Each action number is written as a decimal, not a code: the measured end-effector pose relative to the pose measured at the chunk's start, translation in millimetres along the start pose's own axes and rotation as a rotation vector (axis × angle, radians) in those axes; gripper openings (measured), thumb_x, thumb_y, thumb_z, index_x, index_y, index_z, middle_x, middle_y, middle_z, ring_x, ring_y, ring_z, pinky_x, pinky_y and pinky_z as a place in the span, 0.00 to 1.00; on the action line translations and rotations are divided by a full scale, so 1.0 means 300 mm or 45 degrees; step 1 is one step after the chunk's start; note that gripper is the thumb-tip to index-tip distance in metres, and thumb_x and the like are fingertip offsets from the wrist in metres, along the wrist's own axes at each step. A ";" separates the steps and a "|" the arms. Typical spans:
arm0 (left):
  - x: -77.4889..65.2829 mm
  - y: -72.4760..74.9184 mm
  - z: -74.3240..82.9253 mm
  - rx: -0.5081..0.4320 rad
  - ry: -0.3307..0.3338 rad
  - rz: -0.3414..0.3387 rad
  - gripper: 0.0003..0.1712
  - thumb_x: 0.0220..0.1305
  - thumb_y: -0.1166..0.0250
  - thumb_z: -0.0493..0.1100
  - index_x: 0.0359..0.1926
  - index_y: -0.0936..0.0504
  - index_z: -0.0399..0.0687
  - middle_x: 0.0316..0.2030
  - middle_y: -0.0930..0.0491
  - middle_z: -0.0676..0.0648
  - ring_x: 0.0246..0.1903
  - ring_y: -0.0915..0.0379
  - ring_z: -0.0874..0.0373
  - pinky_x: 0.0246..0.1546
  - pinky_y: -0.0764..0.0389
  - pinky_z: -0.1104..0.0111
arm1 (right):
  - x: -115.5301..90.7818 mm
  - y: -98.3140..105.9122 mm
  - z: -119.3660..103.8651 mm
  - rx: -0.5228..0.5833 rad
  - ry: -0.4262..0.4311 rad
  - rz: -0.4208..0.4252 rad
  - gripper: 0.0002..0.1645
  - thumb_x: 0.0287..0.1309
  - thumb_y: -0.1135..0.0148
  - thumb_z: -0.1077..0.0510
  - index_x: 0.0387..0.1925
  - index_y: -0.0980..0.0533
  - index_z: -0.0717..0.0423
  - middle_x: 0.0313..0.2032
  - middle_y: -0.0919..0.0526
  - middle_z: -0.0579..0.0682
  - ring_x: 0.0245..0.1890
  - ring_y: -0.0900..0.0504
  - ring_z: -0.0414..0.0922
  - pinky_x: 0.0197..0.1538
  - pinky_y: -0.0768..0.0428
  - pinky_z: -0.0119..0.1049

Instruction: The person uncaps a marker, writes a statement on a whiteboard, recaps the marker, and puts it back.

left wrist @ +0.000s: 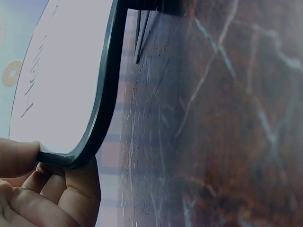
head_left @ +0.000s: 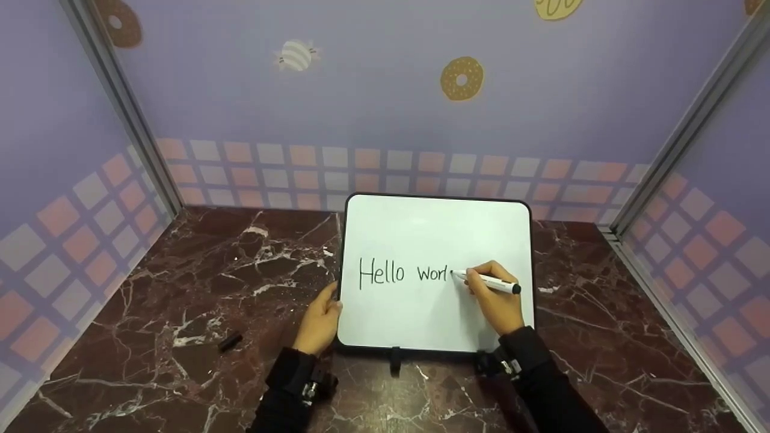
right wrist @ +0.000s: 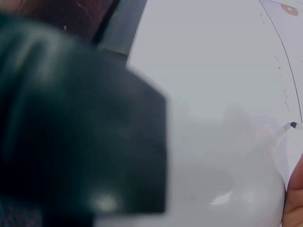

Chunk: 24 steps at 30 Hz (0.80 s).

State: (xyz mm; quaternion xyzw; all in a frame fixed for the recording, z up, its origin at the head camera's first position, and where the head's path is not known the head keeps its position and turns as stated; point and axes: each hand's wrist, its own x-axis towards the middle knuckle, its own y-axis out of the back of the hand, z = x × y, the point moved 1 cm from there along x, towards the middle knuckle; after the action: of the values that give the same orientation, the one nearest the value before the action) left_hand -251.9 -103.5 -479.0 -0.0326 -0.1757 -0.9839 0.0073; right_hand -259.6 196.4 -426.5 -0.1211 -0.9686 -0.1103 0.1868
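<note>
Right in the grip first: the right hand (head_left: 502, 307) pinches a white marker (head_left: 492, 283) between thumb and fingers, held well forward, probably for fine control of the nib. The black rear end pokes out to the right of the fingers; the tip points left, at the end of the black lettering (head_left: 382, 275), which reads "Hello worl". Whether the heel of this hand rests on the surface, I cannot tell.

Under that grip lies the whiteboard (head_left: 415, 325), its white face toward the person. Over at its left edge, the left hand (head_left: 319, 322) clasps the rim, thumb to the front, fingers behind, likely to steady it against the pen's pressure. Below and between the hands, a black foot (head_left: 395, 362) juts from the lower rim, presumably propping it.

Farther out, left of the left hand, a small black cylinder (head_left: 230, 342), perhaps the marker's cap, lies on the marbled tabletop (head_left: 180, 385), well out of the writing's way. Beyond both hands, the purple wall (head_left: 373, 108).
</note>
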 end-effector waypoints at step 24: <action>0.000 -0.001 -0.001 -0.003 -0.016 0.025 0.27 0.65 0.52 0.33 0.65 0.41 0.34 0.51 0.27 0.29 0.51 0.30 0.42 0.55 0.32 0.50 | 0.014 0.010 0.088 -0.108 0.030 -0.042 0.07 0.53 0.38 0.62 0.22 0.24 0.58 0.20 0.19 0.50 0.19 0.23 0.41 0.22 0.25 0.30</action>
State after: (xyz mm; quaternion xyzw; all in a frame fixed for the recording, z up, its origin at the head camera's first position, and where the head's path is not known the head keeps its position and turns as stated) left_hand -252.0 -103.4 -479.3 -0.0403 -0.1743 -0.9837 0.0157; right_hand -271.5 206.8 -448.2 -0.1117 -0.9627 -0.1558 0.1911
